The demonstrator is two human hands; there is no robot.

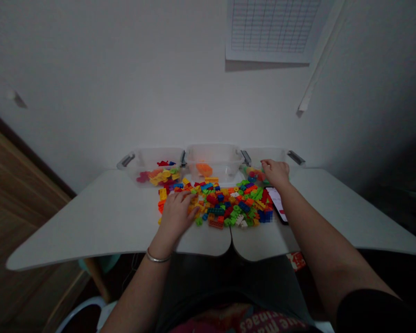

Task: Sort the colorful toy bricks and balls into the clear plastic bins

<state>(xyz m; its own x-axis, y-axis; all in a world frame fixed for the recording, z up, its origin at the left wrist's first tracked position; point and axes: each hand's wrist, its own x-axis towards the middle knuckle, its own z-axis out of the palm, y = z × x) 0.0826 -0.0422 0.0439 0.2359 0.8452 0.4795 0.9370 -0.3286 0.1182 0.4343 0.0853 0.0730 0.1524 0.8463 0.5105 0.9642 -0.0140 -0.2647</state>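
The pile of toy bricks [225, 203] spreads over the counter [333, 208], loose and mixed in colour. The person's left hand [176, 215] rests on the pile's left part, its fingers relaxed and spread over yellow bricks, with none visibly gripped. Behind the pile's right end, the right hand [276, 172] hangs over the right bin [268, 155] with curled fingers; whether they hold a brick, one cannot tell. The step in hand looks like handling bricks between pile and bin. Also behind the pile stand the left bin [159, 155] and the middle bin [215, 152], both with some pieces inside. A next grasp would call for separating one brick from its crowded neighbours, clear of the phone [276, 203] at the pile's right edge.
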